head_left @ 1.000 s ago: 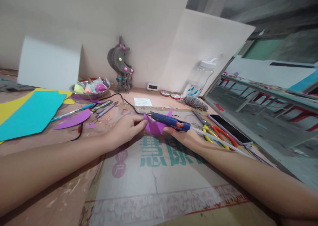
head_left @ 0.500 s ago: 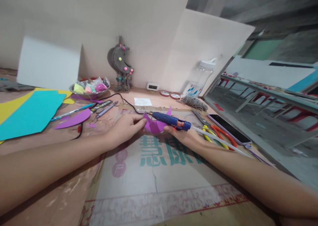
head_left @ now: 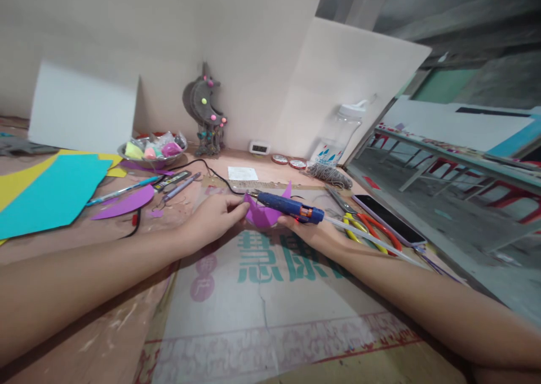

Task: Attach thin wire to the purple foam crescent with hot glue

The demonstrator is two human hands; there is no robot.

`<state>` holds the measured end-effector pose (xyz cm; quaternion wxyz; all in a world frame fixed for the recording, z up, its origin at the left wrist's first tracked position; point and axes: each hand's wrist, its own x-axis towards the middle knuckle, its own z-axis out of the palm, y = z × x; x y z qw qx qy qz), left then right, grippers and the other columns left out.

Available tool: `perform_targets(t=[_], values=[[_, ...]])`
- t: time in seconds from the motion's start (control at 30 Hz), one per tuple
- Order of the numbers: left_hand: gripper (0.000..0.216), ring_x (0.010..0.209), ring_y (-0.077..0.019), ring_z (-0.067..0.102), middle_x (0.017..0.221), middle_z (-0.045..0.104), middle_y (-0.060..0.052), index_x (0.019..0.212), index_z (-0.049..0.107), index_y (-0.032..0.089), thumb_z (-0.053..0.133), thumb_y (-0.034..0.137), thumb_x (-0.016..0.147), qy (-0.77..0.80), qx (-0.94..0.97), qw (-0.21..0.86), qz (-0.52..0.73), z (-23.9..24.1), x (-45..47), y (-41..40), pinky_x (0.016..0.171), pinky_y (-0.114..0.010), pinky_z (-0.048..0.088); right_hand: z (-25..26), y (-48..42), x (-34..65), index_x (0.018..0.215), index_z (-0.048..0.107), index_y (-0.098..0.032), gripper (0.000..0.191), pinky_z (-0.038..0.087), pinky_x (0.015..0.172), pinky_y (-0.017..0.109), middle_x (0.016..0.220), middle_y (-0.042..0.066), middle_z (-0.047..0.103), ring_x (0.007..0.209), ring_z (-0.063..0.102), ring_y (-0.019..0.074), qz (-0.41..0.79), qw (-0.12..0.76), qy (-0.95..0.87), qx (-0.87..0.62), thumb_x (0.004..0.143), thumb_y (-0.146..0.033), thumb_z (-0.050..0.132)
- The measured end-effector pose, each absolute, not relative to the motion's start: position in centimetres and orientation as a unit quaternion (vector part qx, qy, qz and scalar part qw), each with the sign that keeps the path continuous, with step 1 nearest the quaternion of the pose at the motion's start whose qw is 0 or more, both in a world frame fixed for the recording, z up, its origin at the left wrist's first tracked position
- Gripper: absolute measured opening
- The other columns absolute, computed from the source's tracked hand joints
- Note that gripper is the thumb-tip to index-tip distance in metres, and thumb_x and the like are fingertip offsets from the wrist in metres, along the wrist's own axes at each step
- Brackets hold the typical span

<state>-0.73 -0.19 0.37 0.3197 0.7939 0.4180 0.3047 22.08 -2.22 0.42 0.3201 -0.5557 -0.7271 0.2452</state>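
Observation:
My left hand [head_left: 211, 218] pinches the left edge of a small purple foam piece [head_left: 262, 215] with pointed petals, resting on a flattened cardboard sheet [head_left: 270, 299]. My right hand [head_left: 315, 235] grips a blue hot glue gun [head_left: 289, 206], which lies across the top of the purple piece with its nozzle pointing left, close to my left fingertips. A clear glue stick [head_left: 376, 242] sticks out of the gun's back toward the right.
Pliers with yellow and red handles [head_left: 367, 229] and a phone [head_left: 389, 219] lie right of my right hand. Teal and yellow foam sheets [head_left: 51, 192], a purple scrap [head_left: 127, 202], pens, a bowl of coloured bits [head_left: 152, 150], a moon ornament [head_left: 205, 108] and a plastic bottle [head_left: 338, 136] stand behind.
The glue gun has shifted very slightly to the left over the purple piece. Both hands otherwise stay in place.

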Motion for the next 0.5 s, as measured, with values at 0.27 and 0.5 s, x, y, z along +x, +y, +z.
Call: perform_targets(t=[0.27,0.5], values=[[0.032,0.059,-0.0136,0.048,0.06,0.053,0.002,0.063,0.05,0.017,0.039,0.034,0.086,0.419,0.797,0.313,0.303,0.34,-0.82,-0.21,0.056,-0.023,0.034,0.2,-2.12,22.01,0.081,0.062,-0.019,0.028,0.045,0.059,0.028,0.072,0.001,0.06,0.065,0.054,0.0156,0.257,0.328,-0.724,-0.551,0.074,-0.047,0.062],[0.032,0.06,-0.0138,0.05,0.06,0.054,0.002,0.063,0.051,0.017,0.039,0.034,0.087,0.419,0.8,0.306,0.302,0.21,-0.89,-0.13,0.056,-0.023,0.034,0.33,-2.26,21.99,0.081,0.062,-0.02,0.029,0.046,0.058,0.027,0.071,0.0,0.061,0.065,0.055,0.016,0.269,0.322,-0.726,-0.544,0.076,-0.049,0.061]])
